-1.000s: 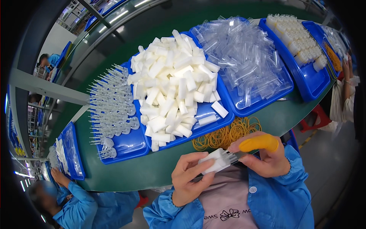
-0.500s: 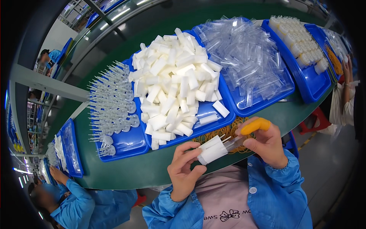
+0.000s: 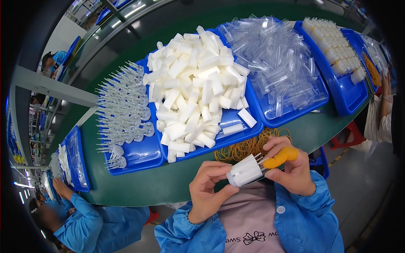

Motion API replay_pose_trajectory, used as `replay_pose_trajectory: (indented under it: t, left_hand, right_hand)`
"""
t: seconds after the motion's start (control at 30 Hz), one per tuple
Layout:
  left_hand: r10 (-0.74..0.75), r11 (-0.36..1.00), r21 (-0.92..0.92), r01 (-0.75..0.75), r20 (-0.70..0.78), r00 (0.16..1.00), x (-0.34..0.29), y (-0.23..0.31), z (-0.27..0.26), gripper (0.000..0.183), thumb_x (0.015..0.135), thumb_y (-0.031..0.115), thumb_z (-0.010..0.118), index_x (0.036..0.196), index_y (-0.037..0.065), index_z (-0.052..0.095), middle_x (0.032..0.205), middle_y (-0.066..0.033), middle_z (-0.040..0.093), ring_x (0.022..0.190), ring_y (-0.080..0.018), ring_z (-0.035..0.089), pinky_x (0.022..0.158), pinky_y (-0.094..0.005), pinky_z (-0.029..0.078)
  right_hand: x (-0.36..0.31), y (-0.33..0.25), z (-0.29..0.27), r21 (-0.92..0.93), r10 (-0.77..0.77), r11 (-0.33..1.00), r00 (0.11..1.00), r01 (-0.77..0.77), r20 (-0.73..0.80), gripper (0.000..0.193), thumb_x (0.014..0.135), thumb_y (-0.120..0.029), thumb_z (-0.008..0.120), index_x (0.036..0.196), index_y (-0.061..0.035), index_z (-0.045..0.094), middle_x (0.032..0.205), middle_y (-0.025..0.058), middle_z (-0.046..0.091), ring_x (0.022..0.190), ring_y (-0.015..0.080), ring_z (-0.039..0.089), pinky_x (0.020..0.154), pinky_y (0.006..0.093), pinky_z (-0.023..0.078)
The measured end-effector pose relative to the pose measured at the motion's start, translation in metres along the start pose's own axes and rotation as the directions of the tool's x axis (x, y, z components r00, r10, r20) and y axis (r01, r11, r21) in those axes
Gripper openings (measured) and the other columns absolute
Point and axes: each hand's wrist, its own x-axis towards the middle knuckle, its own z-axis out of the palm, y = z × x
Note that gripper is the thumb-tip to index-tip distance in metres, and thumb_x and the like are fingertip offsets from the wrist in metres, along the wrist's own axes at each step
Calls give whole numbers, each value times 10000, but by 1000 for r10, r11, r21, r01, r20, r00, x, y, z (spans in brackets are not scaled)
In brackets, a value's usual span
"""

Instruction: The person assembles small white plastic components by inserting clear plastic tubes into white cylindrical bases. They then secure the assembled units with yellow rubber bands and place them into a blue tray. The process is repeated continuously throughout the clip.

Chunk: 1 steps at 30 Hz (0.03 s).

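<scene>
My left hand (image 3: 211,187) grips a bundle of white foam blocks (image 3: 246,170) between thumb and fingers. The bundle has a translucent cap at its left end, and thin pale prongs stick out at its right end. Close to those prongs, my right hand (image 3: 291,166) has its thumb and fingers curled together. A yellow finger cot (image 3: 280,157) covers one of its fingers. What lies between these fingertips is mostly hidden. Behind both hands, a heap of tan rubber bands (image 3: 249,145) rests on the green table (image 3: 168,187).
A blue tray (image 3: 253,131) heaped with white foam blocks (image 3: 190,92) stands ahead. To its left are translucent pronged parts (image 3: 124,109); to its right, clear plastic pieces (image 3: 274,63) and rows of whitish parts (image 3: 335,46). A co-worker in blue (image 3: 84,219) sits at the left.
The clear piece seen in my right fingers is now largely out of sight. My right fingers have come nearer to the prongs, and the bundle has shifted slightly right.
</scene>
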Motion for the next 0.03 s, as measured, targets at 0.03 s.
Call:
replay_pose_trajectory:
  t: [0.03]
  left_hand:
    - [12,1000,4,-12,12,1000,0,-1,-1,423,733,-40,733,1116,-43,555,1169,-141,477,1045,-214,564,905,-335,496]
  right_hand:
    - [-2,2,0,17,10,1000,1000,-10,4,251,719,-139,767,926,-71,642,919,56,662,1061,257,522,1014,430,307]
